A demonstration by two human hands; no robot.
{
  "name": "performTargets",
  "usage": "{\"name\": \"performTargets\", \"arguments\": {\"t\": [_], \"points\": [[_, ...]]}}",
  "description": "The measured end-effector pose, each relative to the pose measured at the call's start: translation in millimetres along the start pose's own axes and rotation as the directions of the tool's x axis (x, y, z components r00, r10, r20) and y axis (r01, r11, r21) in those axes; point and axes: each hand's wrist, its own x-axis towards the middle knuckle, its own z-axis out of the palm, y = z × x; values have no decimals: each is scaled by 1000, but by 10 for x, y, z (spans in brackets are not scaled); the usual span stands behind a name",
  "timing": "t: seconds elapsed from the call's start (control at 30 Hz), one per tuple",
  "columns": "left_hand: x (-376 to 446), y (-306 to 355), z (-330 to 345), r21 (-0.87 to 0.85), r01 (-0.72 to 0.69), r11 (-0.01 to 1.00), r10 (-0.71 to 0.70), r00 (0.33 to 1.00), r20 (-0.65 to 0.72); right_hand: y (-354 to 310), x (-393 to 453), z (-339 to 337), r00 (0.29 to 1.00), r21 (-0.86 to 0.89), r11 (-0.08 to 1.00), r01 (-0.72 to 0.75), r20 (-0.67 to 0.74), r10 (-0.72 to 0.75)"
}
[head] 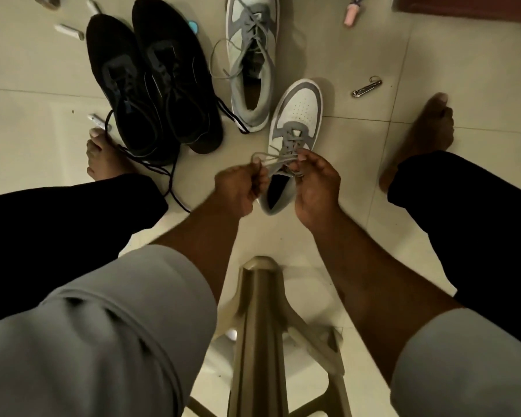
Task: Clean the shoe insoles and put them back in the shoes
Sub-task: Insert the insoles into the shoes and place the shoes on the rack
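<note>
Pale floor tiles [433, 70] hold two black shoes [151, 85] and one grey-and-white sneaker [250, 61] lying apart, while a second grey-and-white sneaker [295, 121] sits between the person's feet. The left hand [238, 188] and right hand [316, 185] each pinch a grey lace [271, 161] above its tongue; no insole shows, so whether it is inside I cannot tell. Working the laces well probably means even tension on both ends, with the shoe kept flat on the floor.
</note>
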Motion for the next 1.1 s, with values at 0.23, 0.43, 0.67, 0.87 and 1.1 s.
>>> {"name": "performTargets", "arguments": {"t": [0.23, 0.43, 0.67, 0.87, 1.1], "points": [[168, -489, 4, 656, -87, 750, 152, 988, -42, 195, 17, -170, 942, 138, 972, -193, -252, 223], [277, -280, 82, 952, -141, 271, 259, 963, 70, 405, 68, -186, 941, -225, 973, -59, -338, -22], [407, -321, 102, 877, -220, 426, 307, 948, 89, 518, -25, -176, 890, -308, 950, -52, -445, -96], [476, -312, 75, 787, -185, 588, 269, 963, 25, 542, -138, -106, 838, 229, 967, -111, -501, 215], [497, -425, 48, 599, -160, 784, 202, 979, -3, 619, -104, -122, 857, 124, 951, -284, -412, 310]]}}
